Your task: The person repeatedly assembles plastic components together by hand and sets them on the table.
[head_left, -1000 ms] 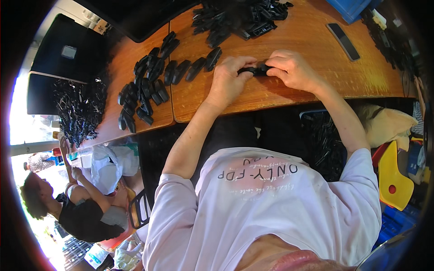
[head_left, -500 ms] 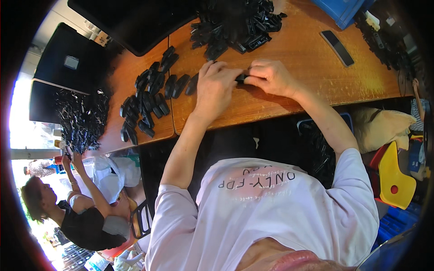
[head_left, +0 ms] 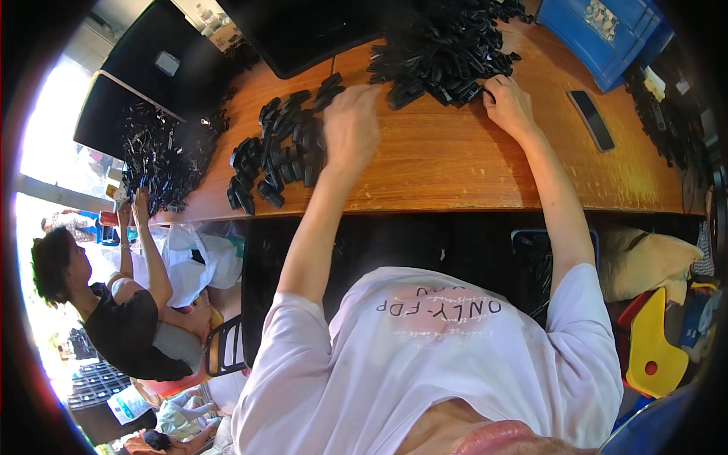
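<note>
My left hand (head_left: 352, 129) is over the right side of a loose group of black plastic parts (head_left: 269, 155); its fingers are smeared by motion, so what they hold is hidden. My right hand (head_left: 509, 106) is at the right front edge of a large heap of black plastic parts (head_left: 447, 53). Its thumb and fingers are closed on a small black part (head_left: 472, 92) there. In the group on the left, the parts are chunky and oblong, lying close together on the wooden table (head_left: 440, 167).
A dark phone (head_left: 591, 121) lies on the right, in front of a blue bin (head_left: 603, 38). A large black tray (head_left: 303, 34) is at the back. On the left, a co-worker (head_left: 129, 311) reaches to another black heap (head_left: 163, 163). A yellow chair (head_left: 656, 349) is at lower right.
My hands were together over a small black part; now they are apart. The right has gone to the heap, the left toward the group at left. The whole view has shifted.
</note>
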A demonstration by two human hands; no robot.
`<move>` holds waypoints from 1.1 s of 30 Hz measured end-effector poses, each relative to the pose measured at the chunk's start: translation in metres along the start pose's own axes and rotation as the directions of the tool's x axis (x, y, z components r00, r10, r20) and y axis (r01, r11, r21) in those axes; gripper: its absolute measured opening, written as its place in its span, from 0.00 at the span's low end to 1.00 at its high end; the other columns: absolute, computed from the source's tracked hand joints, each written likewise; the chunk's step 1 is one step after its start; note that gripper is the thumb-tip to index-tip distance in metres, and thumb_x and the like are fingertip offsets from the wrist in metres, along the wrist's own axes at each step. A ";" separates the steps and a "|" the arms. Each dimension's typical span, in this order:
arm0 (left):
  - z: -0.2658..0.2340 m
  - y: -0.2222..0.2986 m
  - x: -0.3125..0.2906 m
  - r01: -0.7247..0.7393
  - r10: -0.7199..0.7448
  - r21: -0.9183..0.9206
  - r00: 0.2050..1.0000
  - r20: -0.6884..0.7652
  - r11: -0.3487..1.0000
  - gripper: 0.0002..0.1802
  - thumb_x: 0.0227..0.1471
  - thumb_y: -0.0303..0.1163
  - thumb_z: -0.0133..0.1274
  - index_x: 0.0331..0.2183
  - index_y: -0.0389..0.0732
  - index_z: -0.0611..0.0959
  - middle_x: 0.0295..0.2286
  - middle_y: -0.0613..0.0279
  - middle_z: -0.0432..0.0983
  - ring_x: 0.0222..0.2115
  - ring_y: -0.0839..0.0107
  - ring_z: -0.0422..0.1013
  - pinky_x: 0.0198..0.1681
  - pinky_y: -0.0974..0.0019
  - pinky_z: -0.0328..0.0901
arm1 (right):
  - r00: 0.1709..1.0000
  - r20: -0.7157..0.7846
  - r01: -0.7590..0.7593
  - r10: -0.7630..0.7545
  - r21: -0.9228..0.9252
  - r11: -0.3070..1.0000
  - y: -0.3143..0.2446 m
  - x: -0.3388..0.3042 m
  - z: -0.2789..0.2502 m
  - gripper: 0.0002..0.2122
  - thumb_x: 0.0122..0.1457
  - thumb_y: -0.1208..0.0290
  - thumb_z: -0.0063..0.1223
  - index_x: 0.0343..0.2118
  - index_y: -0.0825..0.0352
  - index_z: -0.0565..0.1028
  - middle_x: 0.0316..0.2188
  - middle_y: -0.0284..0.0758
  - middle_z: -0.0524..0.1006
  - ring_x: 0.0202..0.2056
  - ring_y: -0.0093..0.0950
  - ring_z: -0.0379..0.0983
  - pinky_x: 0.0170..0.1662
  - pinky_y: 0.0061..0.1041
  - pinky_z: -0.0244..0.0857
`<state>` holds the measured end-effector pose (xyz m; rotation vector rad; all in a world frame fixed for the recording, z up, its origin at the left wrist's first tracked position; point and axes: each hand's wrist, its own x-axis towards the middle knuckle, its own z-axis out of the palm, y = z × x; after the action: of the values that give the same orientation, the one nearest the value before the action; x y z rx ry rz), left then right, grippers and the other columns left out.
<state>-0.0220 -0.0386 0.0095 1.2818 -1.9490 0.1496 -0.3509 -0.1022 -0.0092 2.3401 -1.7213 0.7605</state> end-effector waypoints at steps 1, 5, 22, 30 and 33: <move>0.012 0.012 0.009 0.006 -0.006 -0.014 1.000 0.002 1.000 0.19 0.54 0.23 0.57 0.49 0.38 0.85 0.51 0.55 0.78 0.53 0.51 0.72 0.57 0.50 0.65 | 1.000 0.002 0.003 -0.003 -0.003 1.000 -0.001 -0.002 -0.005 0.09 0.60 0.75 0.58 0.42 0.67 0.81 0.44 0.37 0.80 0.49 0.41 0.76 0.48 0.44 0.73; 0.054 0.014 0.015 -0.056 0.046 0.194 0.997 0.056 0.979 0.16 0.55 0.23 0.57 0.46 0.36 0.85 0.54 0.54 0.76 0.53 0.51 0.71 0.55 0.51 0.67 | 0.980 0.201 0.013 0.002 -0.077 0.997 -0.013 -0.016 -0.029 0.06 0.58 0.78 0.58 0.39 0.69 0.80 0.41 0.43 0.80 0.46 0.45 0.77 0.46 0.47 0.73; -0.012 0.105 -0.046 0.229 -0.109 -0.266 0.910 0.399 0.937 0.13 0.55 0.21 0.58 0.44 0.36 0.85 0.44 0.49 0.79 0.48 0.49 0.75 0.49 0.54 0.72 | 0.993 0.014 0.103 -0.116 0.362 0.926 -0.034 -0.106 -0.052 0.09 0.56 0.82 0.64 0.40 0.66 0.79 0.42 0.36 0.80 0.44 0.40 0.79 0.44 0.34 0.74; 0.002 0.069 -0.028 -0.255 0.400 -0.427 0.868 0.294 0.867 0.18 0.52 0.17 0.58 0.45 0.40 0.87 0.49 0.55 0.81 0.52 0.52 0.74 0.55 0.54 0.69 | 0.967 0.033 0.230 -0.254 0.327 0.917 -0.042 -0.096 -0.057 0.10 0.61 0.75 0.61 0.46 0.65 0.82 0.47 0.35 0.80 0.49 0.39 0.76 0.47 0.37 0.73; 0.005 0.066 -0.038 -0.097 0.264 -0.455 0.910 0.319 0.885 0.20 0.50 0.18 0.61 0.46 0.42 0.88 0.46 0.55 0.82 0.49 0.53 0.75 0.55 0.55 0.69 | 0.933 0.099 0.291 -0.346 0.361 0.886 -0.039 -0.097 -0.056 0.10 0.62 0.74 0.61 0.46 0.66 0.82 0.49 0.34 0.80 0.48 0.38 0.76 0.47 0.37 0.73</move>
<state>-0.0716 0.0189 0.0010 0.8690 -2.2614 -0.4474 -0.3537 0.0159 0.0008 2.8937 -1.2762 0.8874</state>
